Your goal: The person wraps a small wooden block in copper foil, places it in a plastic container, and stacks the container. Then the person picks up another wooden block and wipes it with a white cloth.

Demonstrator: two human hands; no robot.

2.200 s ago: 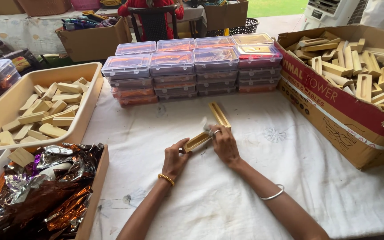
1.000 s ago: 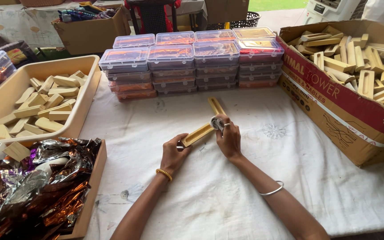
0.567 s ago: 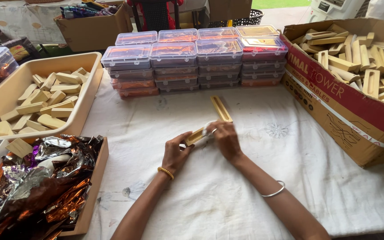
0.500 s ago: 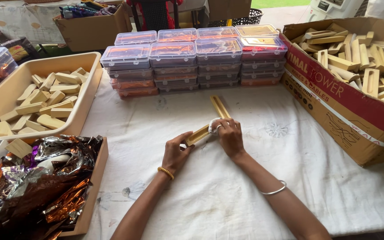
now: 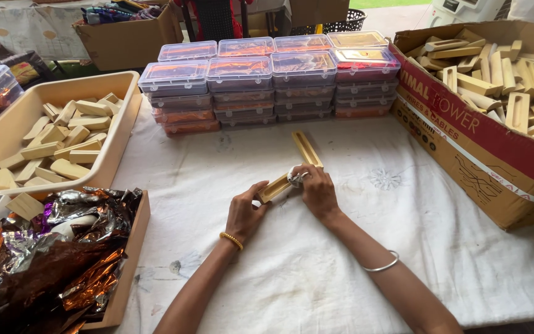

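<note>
**Both hands on a slotted wooden strip, mid-surface**

While the left hand (image 5: 245, 213) grips the near end of a narrow wooden strip (image 5: 274, 187), fingers closed on it, the right hand (image 5: 317, 190) pinches a small silvery piece (image 5: 295, 178) against the strip's far end, fingers curled narrow around it. What that piece is cannot be told.

The strip lies diagonally on the white cloth of the surface (image 5: 353, 247), about midway between its left and right edges. A second wooden strip (image 5: 306, 148), grooved along its length, lies just beyond the right hand, angled toward the far edge; whether the two strips touch cannot be told.

Along the far edge: stacked clear plastic boxes (image 5: 267, 77) with reddish contents, in two rows.
Right edge: an open cardboard carton (image 5: 465, 142) filled with pale wooden pieces.
Left edge: a cream tray (image 5: 128, 117) of short wooden blocks.
Near left corner: a shallow box (image 5: 132, 247) heaped with crumpled copper and silver foil.

Left wrist carries a beaded bangle, right forearm a thin metal one.
</note>
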